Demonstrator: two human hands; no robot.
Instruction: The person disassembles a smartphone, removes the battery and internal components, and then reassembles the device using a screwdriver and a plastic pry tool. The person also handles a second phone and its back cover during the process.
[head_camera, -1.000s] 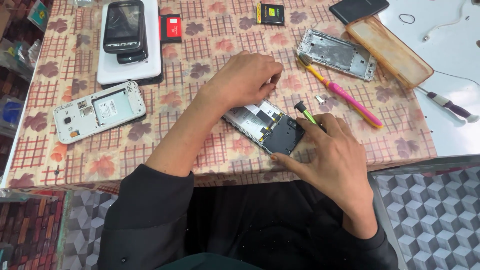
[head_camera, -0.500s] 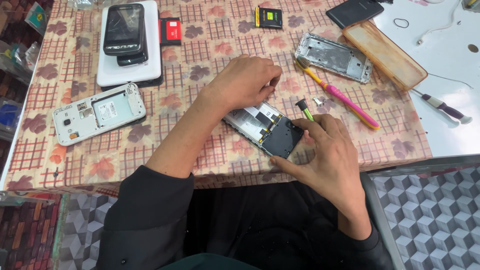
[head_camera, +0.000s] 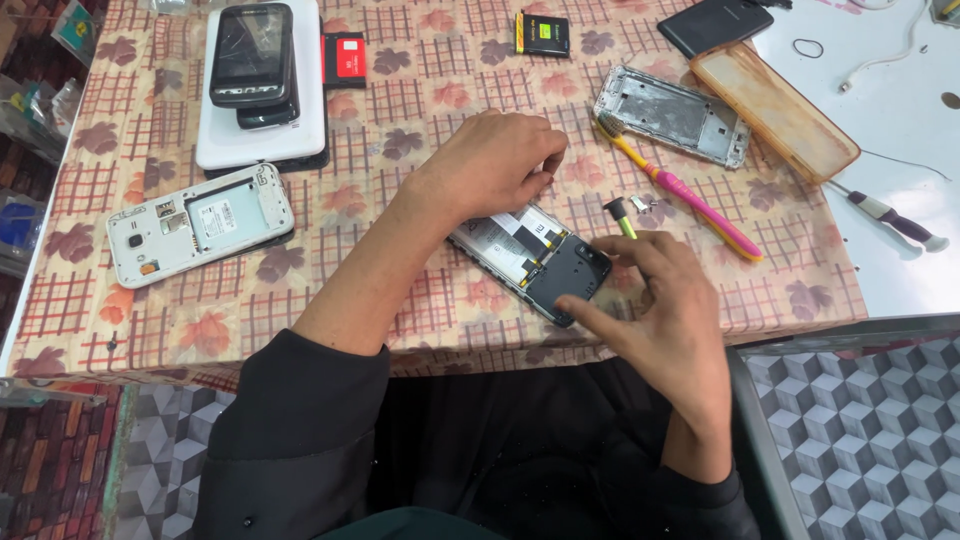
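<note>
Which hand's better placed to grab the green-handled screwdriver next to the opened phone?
Likely right. The right hand rests on the dark end of the opened phone, fingertips just below the green-handled screwdriver. The left hand is pressing on the phone's far end, farther away, and steadies it.

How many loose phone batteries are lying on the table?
2. A red battery lies beside the stacked phones at top left; a black-and-yellow battery lies at top centre. More may be hidden beneath the hands.
</note>
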